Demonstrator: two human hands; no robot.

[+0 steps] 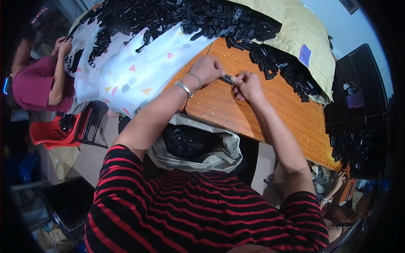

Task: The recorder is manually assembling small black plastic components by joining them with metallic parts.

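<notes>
Above a wooden table point(270, 114), the left hand point(206, 69) and right hand point(248, 85) pinch a small black plastic piece point(228, 78) between their fingertips. They appear to be fitting it together; the next move likely needs steady pressure. A heap of black parts point(198, 19) lies beyond the hands.

Parts pile point(202, 17) behind hands point(228, 78) on table point(253, 114).
</notes>
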